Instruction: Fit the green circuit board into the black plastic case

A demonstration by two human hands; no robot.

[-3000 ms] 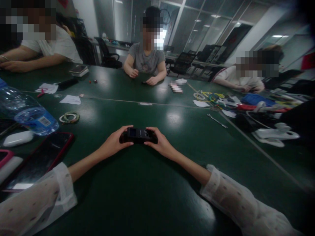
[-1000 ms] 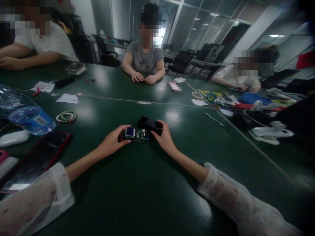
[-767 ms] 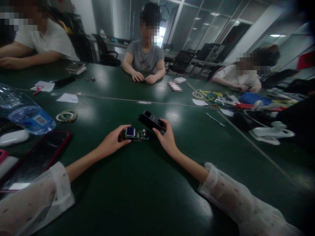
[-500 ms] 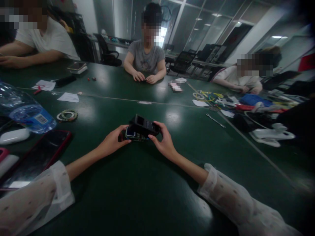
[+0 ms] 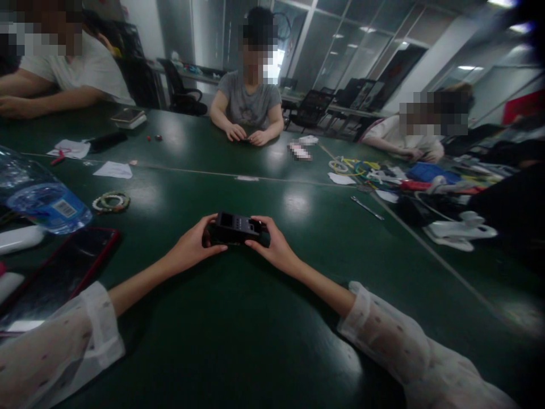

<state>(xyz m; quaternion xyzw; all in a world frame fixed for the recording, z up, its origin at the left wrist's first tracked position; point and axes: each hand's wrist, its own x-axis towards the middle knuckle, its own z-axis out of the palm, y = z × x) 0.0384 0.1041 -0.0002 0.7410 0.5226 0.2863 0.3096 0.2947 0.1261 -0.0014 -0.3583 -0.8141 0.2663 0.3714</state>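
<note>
Two hands, one black device casing [image 5: 239,226]: left hand [image 5: 193,242] is pinching its left end, right hand [image 5: 276,244] is pinching its right. Casing is sitting between them over the green table [image 5: 238,324], fingers hiding both ends. Around: one water bottle [image 5: 49,199] and one red-edged phone [image 5: 70,267] are occupying the left, two bracelets [image 5: 111,203] lying nearby; one wrench [image 5: 367,208] is lying right. Three people [image 5: 251,99] are sitting beyond.
</note>
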